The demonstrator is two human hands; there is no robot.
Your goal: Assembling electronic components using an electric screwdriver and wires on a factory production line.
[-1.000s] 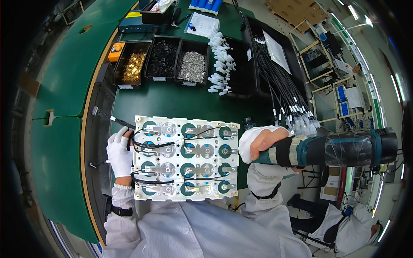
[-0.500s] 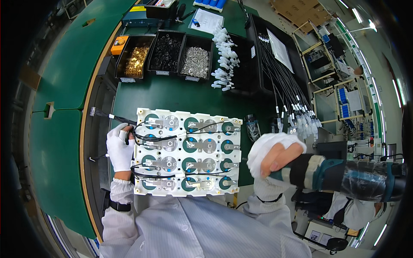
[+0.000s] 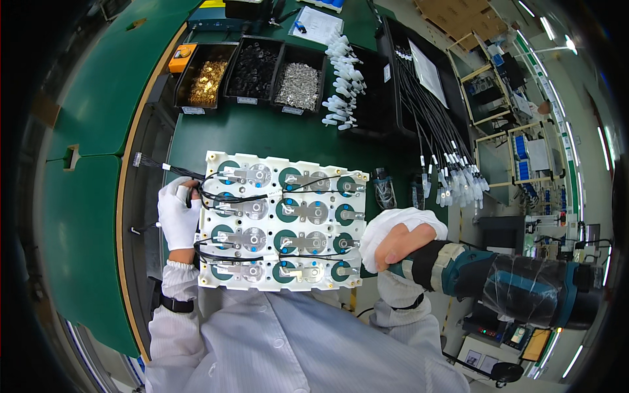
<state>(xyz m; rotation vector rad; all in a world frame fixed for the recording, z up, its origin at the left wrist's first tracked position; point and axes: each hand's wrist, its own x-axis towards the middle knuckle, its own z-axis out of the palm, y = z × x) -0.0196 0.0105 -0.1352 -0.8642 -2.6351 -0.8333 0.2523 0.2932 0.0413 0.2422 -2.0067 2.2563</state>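
A white plastic frame (image 3: pixel 272 211) with rows of round openings, metal tabs and clear discs lies flat before me. Black wires (image 3: pixel 239 198) run across it and gather at its left edge. There my left hand (image 3: pixel 177 216), in a white fingertip-less glove, curls its fingers around the black cable bundle (image 3: pixel 190 177), against the frame's side. My right hand (image 3: pixel 401 243), gloved with bare fingertips, is closed on a teal and black cordless power tool (image 3: pixel 504 281), held beside the frame's right edge. The tool's working tip is hidden from me.
Behind the frame stand black bins of gold-coloured parts (image 3: pixel 208 82), black parts (image 3: pixel 254 71) and silver parts (image 3: pixel 299 85). White-tipped pieces (image 3: pixel 342 82) lie beside them. Black cables with clear tips (image 3: pixel 458 173) hang from a black tray (image 3: pixel 386 78). Another tool (image 3: pixel 383 188) sits right of the frame.
The power tool and my right hand have moved left and slightly down, closer to the frame. The frame and my left hand appear slightly higher and further left in view.
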